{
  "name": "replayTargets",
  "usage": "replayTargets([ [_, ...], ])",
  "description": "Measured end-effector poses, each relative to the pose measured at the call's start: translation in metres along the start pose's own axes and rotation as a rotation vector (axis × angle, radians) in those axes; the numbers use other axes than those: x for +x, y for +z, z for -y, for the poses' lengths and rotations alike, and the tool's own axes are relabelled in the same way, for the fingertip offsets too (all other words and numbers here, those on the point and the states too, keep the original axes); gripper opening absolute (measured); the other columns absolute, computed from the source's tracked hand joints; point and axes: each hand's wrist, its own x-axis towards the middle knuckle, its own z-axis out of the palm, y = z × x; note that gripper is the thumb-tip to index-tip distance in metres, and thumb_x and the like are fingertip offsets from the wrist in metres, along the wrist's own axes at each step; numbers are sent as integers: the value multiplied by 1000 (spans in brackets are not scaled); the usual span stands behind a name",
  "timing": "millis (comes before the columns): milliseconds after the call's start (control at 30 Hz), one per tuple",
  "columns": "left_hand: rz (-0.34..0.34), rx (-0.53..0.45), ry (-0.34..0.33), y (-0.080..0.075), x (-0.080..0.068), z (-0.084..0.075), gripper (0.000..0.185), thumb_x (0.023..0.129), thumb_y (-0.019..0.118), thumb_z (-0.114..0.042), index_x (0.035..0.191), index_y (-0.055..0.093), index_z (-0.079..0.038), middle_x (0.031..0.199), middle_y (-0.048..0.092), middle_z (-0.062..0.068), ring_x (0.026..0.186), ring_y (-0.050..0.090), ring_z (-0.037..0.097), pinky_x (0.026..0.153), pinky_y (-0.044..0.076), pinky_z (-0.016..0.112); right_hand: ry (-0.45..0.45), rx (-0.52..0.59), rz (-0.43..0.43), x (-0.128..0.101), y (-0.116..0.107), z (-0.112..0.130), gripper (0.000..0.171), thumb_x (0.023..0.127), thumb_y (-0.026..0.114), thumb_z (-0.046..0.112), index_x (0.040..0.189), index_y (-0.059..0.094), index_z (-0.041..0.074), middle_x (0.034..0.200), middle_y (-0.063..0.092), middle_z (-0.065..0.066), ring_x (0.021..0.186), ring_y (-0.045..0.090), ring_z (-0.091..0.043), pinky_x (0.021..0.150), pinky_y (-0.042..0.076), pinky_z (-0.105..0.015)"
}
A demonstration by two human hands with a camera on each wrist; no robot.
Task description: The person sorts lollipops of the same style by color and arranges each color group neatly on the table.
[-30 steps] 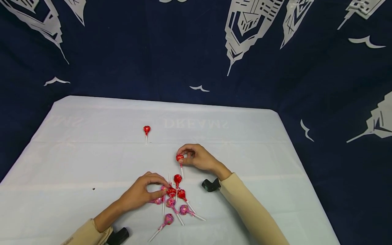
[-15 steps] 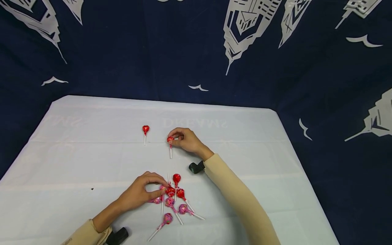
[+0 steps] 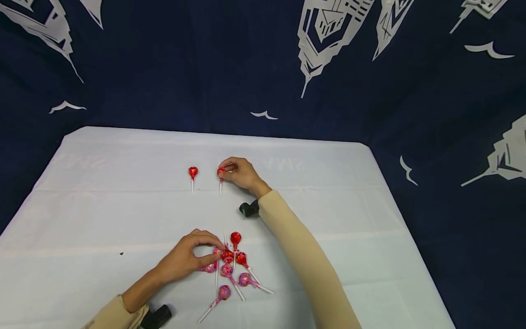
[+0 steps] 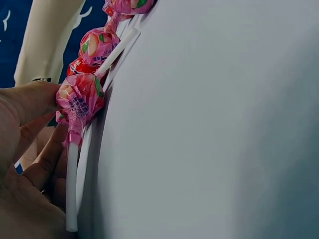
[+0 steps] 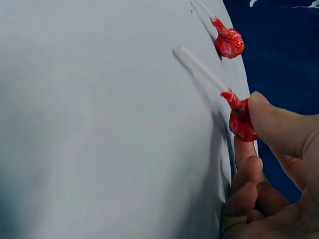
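My right hand (image 3: pixel 241 173) pinches a red-wrapped lollipop (image 5: pixel 241 119) by its head at the far part of the white table, its white stick pointing back towards me. To the left of it lies another red lollipop (image 3: pixel 192 171). My left hand (image 3: pixel 186 256) rests at a loose pile of pink and red lollipops nearer to me. Its thumb and forefinger close on a lollipop at the pile's left edge, partly hidden. In the left wrist view, the thumb touches a pink lollipop (image 4: pixel 79 99), whose stick points down. A red lollipop (image 3: pixel 236 238) lies at the pile's far side.
Several more lollipops lie around the pile, among them a pink one (image 3: pixel 224 292) at the front and another pink one (image 3: pixel 245 279) at the right. A small dark speck (image 3: pixel 121 253) is on the white table (image 3: pixel 102 205). A navy patterned cloth (image 3: pixel 164 68) lies beyond the table's far edge.
My right hand has carried the red lollipop away from the pile, forward and left, to a spot beside the lone red one. My left hand stays at the pile.
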Motion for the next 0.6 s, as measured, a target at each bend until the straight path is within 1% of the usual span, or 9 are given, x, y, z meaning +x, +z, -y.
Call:
replayTargets([
  [233,-11,2,30,-2,0,0,19,86,80,-18,101,76,-28,103,71,-15,102,56,8,91,45,32,5,-51,6,7,7,3,21,91,74,13,111,72,7,107,72,-9,88,61,-10,74,43,-18],
  [367,-12,-2,43,-2,1,1,19,86,80,-18,102,76,-27,103,71,-15,102,56,8,92,44,31,14,-40,-7,8,10,5,21,90,75,12,111,72,7,107,73,-10,91,63,-12,76,44,-18],
  [600,-1,-10,27,-1,0,2,18,86,80,-20,103,76,-27,103,70,-14,102,56,8,91,45,31,44,-41,-30,11,15,7,21,91,74,14,112,72,9,107,73,-8,97,63,-13,79,44,-19],
])
